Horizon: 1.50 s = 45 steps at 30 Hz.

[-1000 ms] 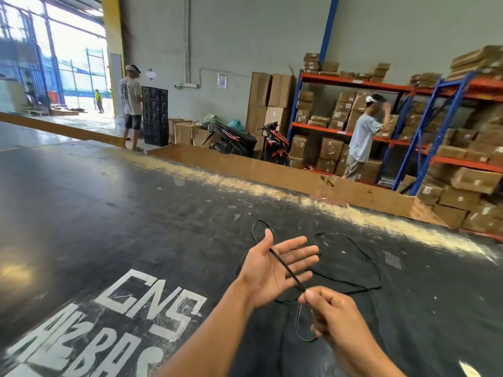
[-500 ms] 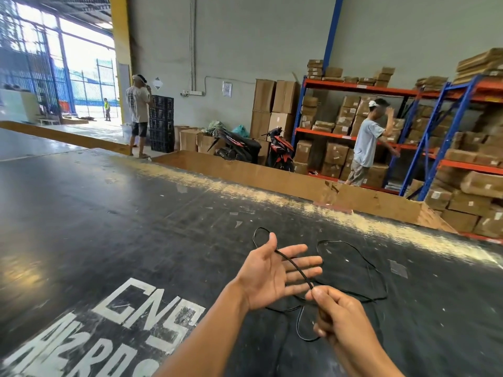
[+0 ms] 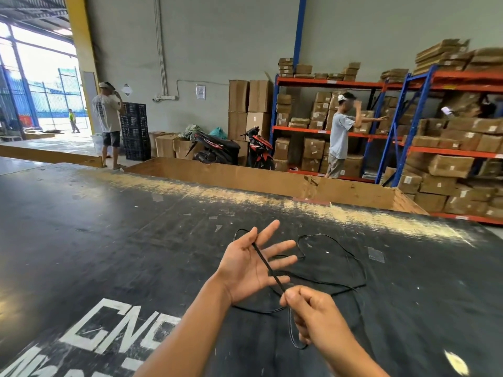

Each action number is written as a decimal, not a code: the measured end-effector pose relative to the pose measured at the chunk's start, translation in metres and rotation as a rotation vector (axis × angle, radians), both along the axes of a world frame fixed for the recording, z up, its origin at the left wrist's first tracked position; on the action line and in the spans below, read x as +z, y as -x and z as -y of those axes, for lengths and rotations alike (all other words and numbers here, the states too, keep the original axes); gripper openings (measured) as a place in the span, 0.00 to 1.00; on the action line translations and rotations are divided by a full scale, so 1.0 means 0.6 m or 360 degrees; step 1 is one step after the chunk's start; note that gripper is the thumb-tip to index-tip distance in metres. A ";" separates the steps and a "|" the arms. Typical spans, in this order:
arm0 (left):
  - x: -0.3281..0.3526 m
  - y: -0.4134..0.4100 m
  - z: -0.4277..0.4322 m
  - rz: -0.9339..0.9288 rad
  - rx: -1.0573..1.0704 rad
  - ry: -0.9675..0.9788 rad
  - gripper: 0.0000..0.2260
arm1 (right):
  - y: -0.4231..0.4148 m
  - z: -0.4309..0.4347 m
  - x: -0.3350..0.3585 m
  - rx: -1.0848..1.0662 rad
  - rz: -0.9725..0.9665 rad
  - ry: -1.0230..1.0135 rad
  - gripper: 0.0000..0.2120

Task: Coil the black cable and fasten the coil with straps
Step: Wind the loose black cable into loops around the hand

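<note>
- Centre, left hand [image 3: 245, 270]: palm up, fingers spread and slack, gripping nothing.
- Across that palm, cable [image 3: 265, 263]: taut, long axis slanting from upper left between the fingers down to lower right.
- Lower right of centre, right hand [image 3: 310, 317]: thumb and forefinger pinching the cable just past the left palm's edge; probably the hand to wind the next loop round the left.
- Right of centre, on the table [image 3: 109, 227]: rest of the cable in loose loops, uncoiled.

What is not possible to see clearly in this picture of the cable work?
Head view: the black cable ends; thin loops blend into the dark table.
Cable behind the left hand, hidden by the palm.
Pinch point, covered by the right hand.
The white lettering, cut off by the bottom edge.
</note>
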<state>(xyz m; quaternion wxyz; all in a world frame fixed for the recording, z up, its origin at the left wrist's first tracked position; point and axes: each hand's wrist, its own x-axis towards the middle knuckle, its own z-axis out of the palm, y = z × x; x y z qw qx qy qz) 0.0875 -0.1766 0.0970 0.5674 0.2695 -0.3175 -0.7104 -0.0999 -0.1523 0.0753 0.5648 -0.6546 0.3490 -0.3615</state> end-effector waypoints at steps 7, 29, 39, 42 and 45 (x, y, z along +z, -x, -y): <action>0.023 -0.008 -0.009 -0.0297 -0.0156 0.0189 0.23 | 0.022 0.007 -0.014 0.0016 -0.0294 0.0307 0.15; 0.032 -0.029 -0.148 0.0342 -0.0683 0.0080 0.26 | 0.018 0.140 0.118 -0.0167 -0.1045 0.1011 0.12; 0.003 -0.045 -0.133 0.0406 -0.0335 -0.0218 0.24 | -0.040 0.078 0.214 -0.0083 -0.1018 0.1451 0.12; 0.011 -0.065 -0.124 0.0294 -0.0156 -0.0190 0.22 | -0.043 0.049 0.201 -0.0011 -0.0950 0.1313 0.09; 0.030 -0.090 -0.115 0.0167 0.0005 -0.0096 0.22 | -0.036 0.014 0.176 0.0190 -0.0888 0.1012 0.12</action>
